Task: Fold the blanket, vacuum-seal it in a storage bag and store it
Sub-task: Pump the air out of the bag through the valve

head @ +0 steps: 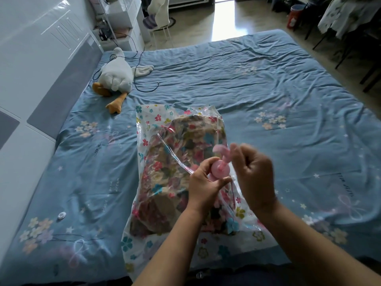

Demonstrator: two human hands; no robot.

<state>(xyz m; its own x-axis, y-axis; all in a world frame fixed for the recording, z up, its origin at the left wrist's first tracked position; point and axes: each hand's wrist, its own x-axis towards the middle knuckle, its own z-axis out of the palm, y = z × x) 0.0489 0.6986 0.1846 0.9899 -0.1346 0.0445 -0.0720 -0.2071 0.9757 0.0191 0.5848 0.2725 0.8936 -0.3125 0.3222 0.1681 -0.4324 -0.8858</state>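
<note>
A clear storage bag (148, 124) printed with small flowers lies on the bed, and a folded floral blanket (175, 162) fills it. A pink hand pump (219, 169) stands upright on the bag over the blanket. My left hand (204, 182) is wrapped around the pump's barrel. My right hand (252, 172) is closed around the pump's pink handle (220, 149), which is raised and blurred. A small white round cap (61, 215) lies on the sheet to the left of the bag.
The bed has a blue sheet (268, 89) with flower prints. A white plush goose (115, 75) and a black cable (144, 87) lie at the far left near the headboard (41, 65). A white chair (158, 19) and dark furniture (360, 48) stand beyond the bed.
</note>
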